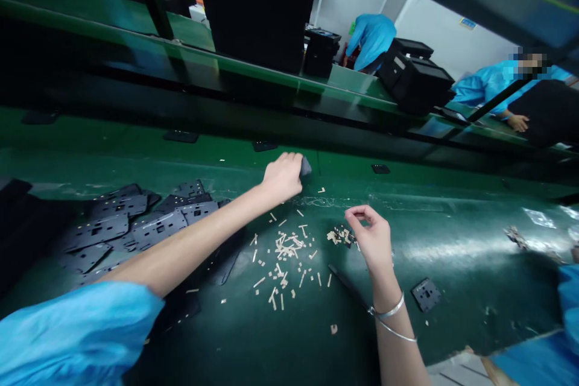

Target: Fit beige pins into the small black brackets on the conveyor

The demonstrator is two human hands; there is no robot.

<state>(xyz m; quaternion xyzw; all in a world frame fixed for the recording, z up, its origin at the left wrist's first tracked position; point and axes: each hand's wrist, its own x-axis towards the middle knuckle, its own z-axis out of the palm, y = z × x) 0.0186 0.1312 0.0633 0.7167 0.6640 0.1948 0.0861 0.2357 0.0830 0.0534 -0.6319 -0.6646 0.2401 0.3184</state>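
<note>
Left grip [284,178] pinches a black piece [306,166] against the belt.

The dark piece [306,166] is mostly hidden (the left hand [283,178] covers it).

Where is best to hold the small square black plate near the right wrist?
Pinch two opposite edges of the plate from above with the right hand: it lies flat on the green belt, apart from other pieces, so its edges are free.
</note>
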